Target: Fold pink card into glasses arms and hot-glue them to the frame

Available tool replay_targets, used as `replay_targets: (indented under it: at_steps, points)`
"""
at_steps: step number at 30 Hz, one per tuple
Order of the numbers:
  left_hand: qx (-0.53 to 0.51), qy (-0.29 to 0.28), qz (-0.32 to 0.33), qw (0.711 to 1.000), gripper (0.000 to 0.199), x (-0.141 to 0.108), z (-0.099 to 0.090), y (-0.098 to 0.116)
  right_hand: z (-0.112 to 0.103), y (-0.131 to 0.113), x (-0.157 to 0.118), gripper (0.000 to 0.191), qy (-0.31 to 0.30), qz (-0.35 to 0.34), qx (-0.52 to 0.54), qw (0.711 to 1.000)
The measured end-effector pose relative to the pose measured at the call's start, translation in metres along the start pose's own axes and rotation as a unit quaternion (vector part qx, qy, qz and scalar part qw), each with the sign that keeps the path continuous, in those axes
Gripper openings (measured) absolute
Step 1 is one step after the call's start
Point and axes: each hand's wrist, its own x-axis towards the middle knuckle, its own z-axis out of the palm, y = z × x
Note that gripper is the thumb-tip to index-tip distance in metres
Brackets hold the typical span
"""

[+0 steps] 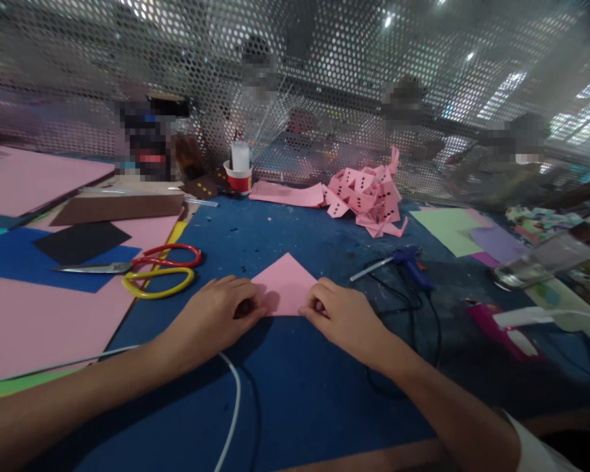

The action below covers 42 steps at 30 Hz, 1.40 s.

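A pink sheet of paper, folded so that it shows as a triangle with its point facing away from me, lies on the blue tabletop. At its left corner my left hand has its fingers curled in and pinched on the paper. My right hand pinches the right corner the same way. The fold edge runs between the two hands, nearest me. Just left of my left hand are scissors with one red and one yellow handle, blades pointing left. Right of my right hand lies a blue glue gun with its black cord.
Cut pink paper pieces with dark squares are heaped behind, beside pink strips and a paper cup. Coloured sheets cover the left. A pink phone and a clear glass lie right. A white cable crosses the front.
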Motion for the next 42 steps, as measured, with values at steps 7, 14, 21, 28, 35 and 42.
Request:
replay_targets:
  at_steps: [7,14,21,28,35,42]
  points:
    - [0.013,0.007,0.003,1.0,0.03,-0.001,0.004,-0.001,0.0,-0.002,0.001,0.015,0.004,0.007,0.002,1.0]
    - [0.028,0.002,-0.002,1.0,0.028,0.0,0.004,0.001,0.006,-0.001,0.003,0.023,0.024,0.001,-0.028,0.999]
    - [0.001,0.007,-0.026,1.0,0.016,0.0,0.004,0.001,0.008,-0.004,0.004,0.018,0.03,0.006,-0.042,0.999]
    - [-0.026,0.003,0.018,0.999,0.017,0.002,0.004,0.002,0.012,-0.004,0.005,0.008,0.031,-0.02,-0.008,0.999]
    - [-0.057,0.008,0.079,0.995,0.017,0.001,0.006,0.003,0.016,-0.005,0.006,0.011,0.033,-0.087,0.045,0.995]
    - [-0.09,0.009,0.07,0.993,0.008,0.003,0.006,0.003,0.016,-0.006,0.006,0.008,0.029,-0.093,0.082,0.992]
